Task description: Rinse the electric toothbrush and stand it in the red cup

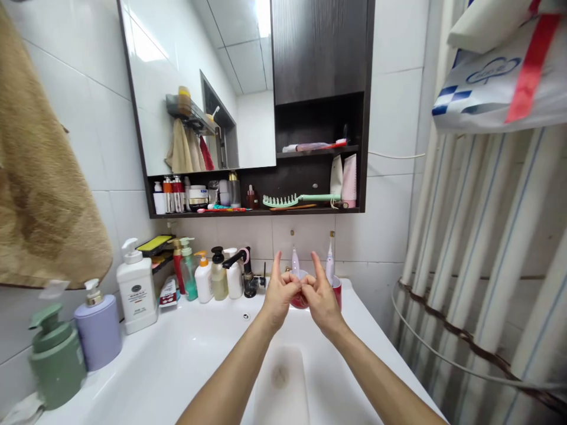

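Observation:
Above the white sink (pixel 146 354), my left hand (pixel 281 289) and my right hand (pixel 319 292) meet at their curled fingers and thumb tips. One finger of each hand points up; the others are folded in, and I see nothing held between them. Just behind the hands stand red cups (pixel 337 293), partly hidden by my fingers. A pale purple pointed item (pixel 296 261) and a similar pale one (pixel 330 265) rise by the cups. To the left of my left hand is the black faucet (pixel 248 277).
Several pump bottles, among them a white one (pixel 136 289), a purple one (pixel 98 330) and a green one (pixel 57 360), line the left rim. A dark mirror cabinet (pixel 321 53) holds a mint green hairbrush (pixel 281 201). White radiator pipes (pixel 491 236) stand right; a brown towel (pixel 48 153) hangs left.

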Tool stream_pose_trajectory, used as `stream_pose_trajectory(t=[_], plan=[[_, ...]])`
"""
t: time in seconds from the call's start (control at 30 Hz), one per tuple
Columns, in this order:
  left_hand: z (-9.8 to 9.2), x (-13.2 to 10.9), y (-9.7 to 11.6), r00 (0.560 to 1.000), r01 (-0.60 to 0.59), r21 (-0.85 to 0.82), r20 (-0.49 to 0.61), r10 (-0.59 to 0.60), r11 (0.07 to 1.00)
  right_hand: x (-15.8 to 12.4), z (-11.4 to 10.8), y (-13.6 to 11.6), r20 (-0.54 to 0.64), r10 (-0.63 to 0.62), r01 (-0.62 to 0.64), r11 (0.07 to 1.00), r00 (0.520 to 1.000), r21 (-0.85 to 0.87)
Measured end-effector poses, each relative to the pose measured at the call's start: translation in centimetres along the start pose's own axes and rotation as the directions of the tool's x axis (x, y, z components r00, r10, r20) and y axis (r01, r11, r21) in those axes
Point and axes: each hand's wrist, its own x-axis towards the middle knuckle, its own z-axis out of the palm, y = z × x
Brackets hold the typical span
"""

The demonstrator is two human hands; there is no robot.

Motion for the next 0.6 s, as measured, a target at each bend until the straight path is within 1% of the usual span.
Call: stream_pose_trajectory(t=[0.07,0.17,0.23,0.3,0.4,0.5,0.53,0.6], plan=[[0.1,-0.7,0.7,1.000,0.021,-0.041,0.001,-0.021,0.999,-0.5,0.3,-0.6,0.002,0.024,-0.024,0.999,1.000,0.042],[-0.2,-1.4,1.1,0.996,0.065,-0.050,-0.053,-0.068,0.997,-0.9,0.6,-0.9,-0.014,0.093,-0.091,0.992,0.996,0.091],[-0.4,-1.6,1.2,0.986,0.122,-0.049,-0.105,-0.126,0.991,-1.1,0.6,-1.1,-0.019,0.135,-0.133,0.986,0.991,0.097],[-0.5,-1.7,1.4,0.971,0.196,-0.047,-0.131,-0.201,0.979,-1.3,0.8,-1.3,-0.021,0.156,-0.154,0.986,0.988,0.068],[-0.5,-1.6,1.4,0.950,0.299,-0.033,-0.079,-0.301,0.954,-1.4,1.0,-1.1,-0.034,0.175,-0.176,0.984,0.984,-0.023],[-0.6,-1.8,0.7,0.934,0.357,-0.026,-0.023,-0.358,0.934,-1.2,0.6,0.2,-0.068,0.198,-0.207,0.962,0.978,-0.177],[-0.7,-2.1,0.1,0.928,0.370,-0.028,-0.027,-0.371,0.929,-0.9,0.2,0.8,-0.090,0.198,-0.214,0.946,0.976,-0.241],[-1.5,-3.0,-1.4,0.910,0.409,-0.024,-0.070,-0.409,0.912,0.0,-1.1,2.4,-0.151,0.182,-0.227,0.895,0.972,-0.383]])
